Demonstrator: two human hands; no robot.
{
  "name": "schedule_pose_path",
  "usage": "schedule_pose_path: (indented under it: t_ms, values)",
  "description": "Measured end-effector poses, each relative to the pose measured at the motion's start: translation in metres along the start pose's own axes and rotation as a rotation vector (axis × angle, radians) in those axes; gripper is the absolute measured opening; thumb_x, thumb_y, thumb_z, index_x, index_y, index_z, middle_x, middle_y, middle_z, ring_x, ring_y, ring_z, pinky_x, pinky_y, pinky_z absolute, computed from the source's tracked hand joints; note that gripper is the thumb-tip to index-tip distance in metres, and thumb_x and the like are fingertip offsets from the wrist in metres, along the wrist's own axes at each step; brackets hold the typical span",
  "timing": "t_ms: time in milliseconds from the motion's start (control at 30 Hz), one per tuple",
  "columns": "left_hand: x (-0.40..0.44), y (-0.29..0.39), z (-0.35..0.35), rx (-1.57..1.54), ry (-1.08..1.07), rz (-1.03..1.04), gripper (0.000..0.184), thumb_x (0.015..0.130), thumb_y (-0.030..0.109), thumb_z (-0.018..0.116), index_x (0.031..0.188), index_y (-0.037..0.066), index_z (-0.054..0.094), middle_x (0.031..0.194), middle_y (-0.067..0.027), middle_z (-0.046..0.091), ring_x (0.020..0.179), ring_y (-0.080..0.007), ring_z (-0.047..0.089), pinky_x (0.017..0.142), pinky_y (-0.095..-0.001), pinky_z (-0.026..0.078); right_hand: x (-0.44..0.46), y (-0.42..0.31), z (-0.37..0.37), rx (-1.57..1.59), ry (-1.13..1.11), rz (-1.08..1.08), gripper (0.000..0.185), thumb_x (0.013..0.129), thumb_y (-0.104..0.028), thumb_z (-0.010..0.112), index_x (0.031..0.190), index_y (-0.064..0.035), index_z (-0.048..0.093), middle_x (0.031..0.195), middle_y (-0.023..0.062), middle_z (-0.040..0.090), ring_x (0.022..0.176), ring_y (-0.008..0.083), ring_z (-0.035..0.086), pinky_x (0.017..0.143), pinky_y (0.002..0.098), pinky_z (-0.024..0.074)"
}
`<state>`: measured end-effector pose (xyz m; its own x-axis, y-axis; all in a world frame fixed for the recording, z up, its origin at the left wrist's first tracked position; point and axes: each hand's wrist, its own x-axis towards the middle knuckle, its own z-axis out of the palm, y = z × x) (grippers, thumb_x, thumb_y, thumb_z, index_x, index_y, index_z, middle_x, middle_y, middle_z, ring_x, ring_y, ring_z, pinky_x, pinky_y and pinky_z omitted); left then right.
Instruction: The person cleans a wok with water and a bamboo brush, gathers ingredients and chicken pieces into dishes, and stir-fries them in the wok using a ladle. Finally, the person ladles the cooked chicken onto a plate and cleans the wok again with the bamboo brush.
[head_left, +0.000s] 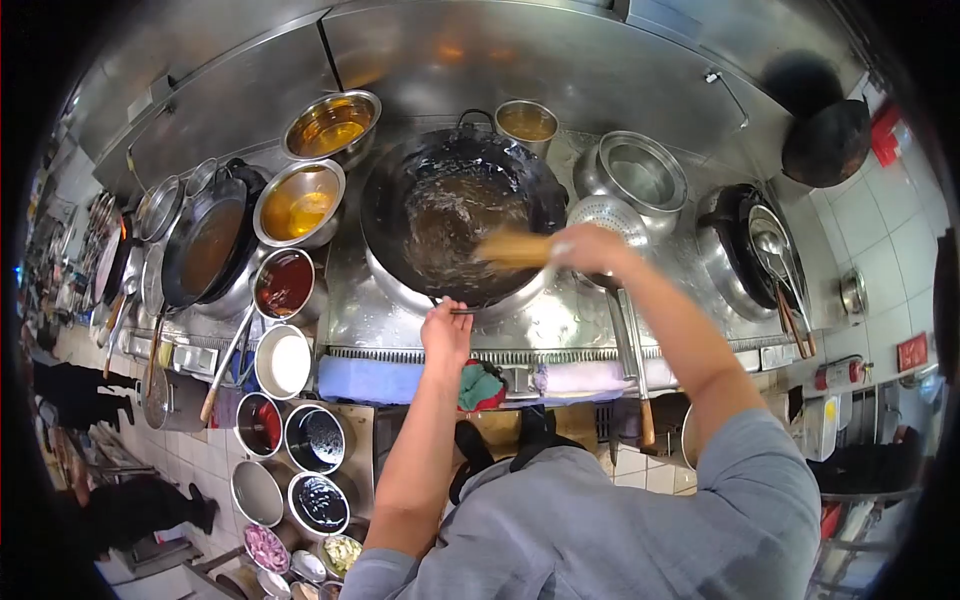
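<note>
1. We see the right hand [588,248] clamped round the butt of a bamboo wok brush [512,250]; the brush blurs, so we cannot tell each finger's place; its bristle end points leftward over the right part of the black wok [385,215], though we cannot tell how deep the tips reach.
2. We see the left hand [447,330] with its fingers together on the near handle [467,311]; the far loop handle [476,117] stands free; we judge that a firm, level hold here best steadies the wok against the brush.
3. We find brownish, foamy liquid [450,220] swirling in the wok; we would favour low, circular strokes with the splayed tips pressed along the metal, so the liquid sweeps round rather than jumps the rim.
4. We note a perforated skimmer [606,212] beside the wok's right rim, close to the right hand; a wide backswing could knock it, so short arcs from the wrist seem safer.
5. We count 2 bowls of yellow oil, by its look, left of the wok, the nearer bowl [262,222] beside its rim; splashes could foul it, so we would direct strokes inward.
</note>
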<state>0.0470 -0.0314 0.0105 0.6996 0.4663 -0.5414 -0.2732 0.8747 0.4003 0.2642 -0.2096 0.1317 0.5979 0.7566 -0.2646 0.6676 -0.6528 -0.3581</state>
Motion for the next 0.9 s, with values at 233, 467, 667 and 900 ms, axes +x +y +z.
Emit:
schedule_pose_path:
  t_ms: [233, 467, 667, 900]
  values:
    - [-0.011, 0.024, 0.038, -0.030, 0.061, 0.051, 0.027, 0.095, 0.015, 0.038, 0.068, 0.013, 0.032, 0.055, 0.0035, 0.022, 0.047, -0.0107, 0.024, 0.054, -0.0303, 0.033, -0.031, 0.074, -0.065, 0.306, 0.798, 0.452, 0.042, 0.083, -0.033, 0.060, 0.121, -0.0160, 0.056, 0.094, 0.0134, 0.066, 0.079, 0.0264, 0.065, 0.062, 0.0374, 0.0511]
    - [-0.036, 0.068, 0.008, 0.191, -0.035, 0.061, 0.026, 0.093, 0.012, 0.042, 0.068, 0.013, 0.034, 0.055, 0.0040, 0.020, 0.046, -0.0103, 0.023, 0.048, -0.0278, 0.029, -0.126, 0.081, 0.025, 1.395, 0.640, 0.432, 0.049, 0.086, -0.029, 0.061, 0.130, -0.0117, 0.046, 0.086, 0.0067, 0.062, 0.053, 0.0152, 0.056, 0.036, 0.0262, 0.0364]
    - [-0.055, 0.092, 0.056, 0.310, -0.094, 0.109, 0.028, 0.091, 0.013, 0.045, 0.065, 0.015, 0.033, 0.055, 0.0049, 0.022, 0.045, -0.0085, 0.022, 0.045, -0.0265, 0.027, -0.174, 0.057, 0.057, 1.169, 0.535, 0.435, 0.051, 0.083, -0.027, 0.066, 0.128, -0.0098, 0.048, 0.088, 0.0056, 0.062, 0.053, 0.0130, 0.056, 0.037, 0.0245, 0.0375]
    - [-0.075, 0.115, 0.113, 0.512, -0.192, 0.289, 0.023, 0.091, 0.012, 0.044, 0.072, 0.013, 0.032, 0.054, 0.0050, 0.024, 0.042, -0.0061, 0.021, 0.038, -0.0245, 0.020, -0.156, 0.006, 0.081, 0.786, 0.542, 0.173, 0.049, 0.077, -0.024, 0.071, 0.121, -0.0086, 0.056, 0.103, 0.0125, 0.064, 0.088, 0.0224, 0.063, 0.077, 0.0310, 0.0492]
